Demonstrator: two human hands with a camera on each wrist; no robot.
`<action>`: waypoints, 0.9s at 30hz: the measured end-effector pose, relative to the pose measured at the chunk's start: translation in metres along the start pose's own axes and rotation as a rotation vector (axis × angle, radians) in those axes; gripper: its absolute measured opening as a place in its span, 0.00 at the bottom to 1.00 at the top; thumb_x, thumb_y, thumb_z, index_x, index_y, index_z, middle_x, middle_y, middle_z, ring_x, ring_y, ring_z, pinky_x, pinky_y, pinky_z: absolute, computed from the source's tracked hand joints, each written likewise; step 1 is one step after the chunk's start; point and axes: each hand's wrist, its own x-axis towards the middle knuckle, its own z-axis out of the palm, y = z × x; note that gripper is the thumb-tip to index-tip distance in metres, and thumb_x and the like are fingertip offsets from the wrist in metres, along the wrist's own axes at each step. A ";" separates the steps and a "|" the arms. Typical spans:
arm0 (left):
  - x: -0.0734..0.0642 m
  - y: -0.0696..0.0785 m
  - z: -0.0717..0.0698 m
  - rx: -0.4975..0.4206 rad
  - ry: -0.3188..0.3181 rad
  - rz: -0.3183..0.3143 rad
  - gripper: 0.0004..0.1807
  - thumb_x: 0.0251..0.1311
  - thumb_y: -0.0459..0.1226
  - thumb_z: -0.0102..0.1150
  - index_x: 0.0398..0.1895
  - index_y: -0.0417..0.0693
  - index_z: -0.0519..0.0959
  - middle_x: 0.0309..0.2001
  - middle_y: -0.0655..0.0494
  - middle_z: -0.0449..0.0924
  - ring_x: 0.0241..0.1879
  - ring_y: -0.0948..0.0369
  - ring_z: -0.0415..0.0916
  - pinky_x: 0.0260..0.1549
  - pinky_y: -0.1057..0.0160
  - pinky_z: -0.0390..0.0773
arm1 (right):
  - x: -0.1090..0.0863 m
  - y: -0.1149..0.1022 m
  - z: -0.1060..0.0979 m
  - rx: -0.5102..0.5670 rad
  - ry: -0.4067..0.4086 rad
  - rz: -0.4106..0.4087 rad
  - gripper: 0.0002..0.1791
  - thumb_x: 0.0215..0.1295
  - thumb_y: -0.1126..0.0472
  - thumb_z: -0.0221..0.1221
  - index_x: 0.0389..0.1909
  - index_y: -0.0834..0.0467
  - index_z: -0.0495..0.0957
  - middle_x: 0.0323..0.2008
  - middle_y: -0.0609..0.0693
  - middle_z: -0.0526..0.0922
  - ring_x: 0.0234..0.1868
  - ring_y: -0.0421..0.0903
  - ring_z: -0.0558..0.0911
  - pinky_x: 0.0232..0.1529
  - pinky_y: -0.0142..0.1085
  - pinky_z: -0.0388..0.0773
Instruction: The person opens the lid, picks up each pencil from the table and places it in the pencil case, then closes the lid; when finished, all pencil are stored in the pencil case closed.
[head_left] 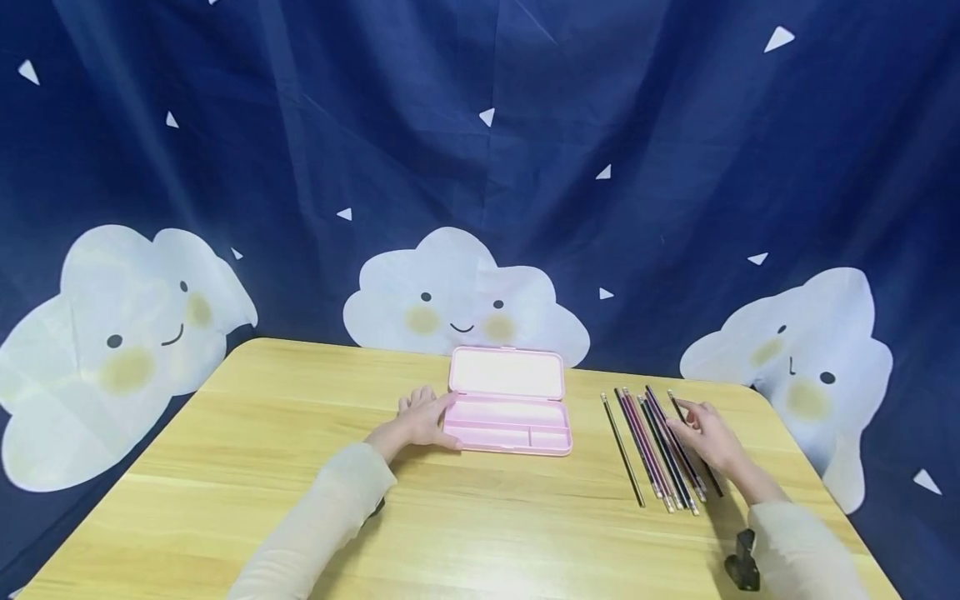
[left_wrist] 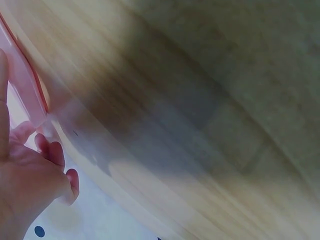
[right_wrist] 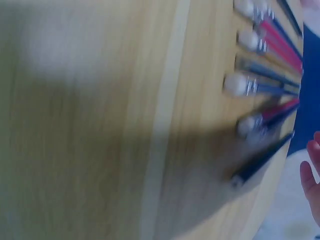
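Note:
An open pink pencil case (head_left: 551,452) lies in the middle of the table, its lid folded back. My left hand (head_left: 426,417) touches its left end, thumb at the near corner and index finger by the hinge. Toward the right lie several pencils (head_left: 654,454), dark and reddish, some with white eraser ends. My right hand (head_left: 708,435) is over the rightmost dark pencil (right_wrist: 262,161), its thumb and index finger spread beside the far end. Whether they touch it is hard to see. In the left wrist view, the left hand (left_wrist: 32,180) has its outer fingers loosely bent beside the case.
The light wooden table (head_left: 300,392) carries all of this. One dark pencil (head_left: 622,450) lies apart, between the case and the other pencils. Behind the table hangs a blue curtain (head_left: 420,150) with smiling clouds. A black device (head_left: 742,562) is at the right wrist.

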 end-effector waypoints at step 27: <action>0.001 -0.001 0.001 0.009 0.004 0.000 0.51 0.36 0.56 0.69 0.66 0.50 0.61 0.34 0.53 0.55 0.36 0.55 0.52 0.34 0.60 0.51 | -0.012 0.026 0.008 -0.117 -0.075 0.039 0.21 0.56 0.68 0.58 0.46 0.78 0.68 0.22 0.51 0.71 0.28 0.48 0.69 0.31 0.45 0.69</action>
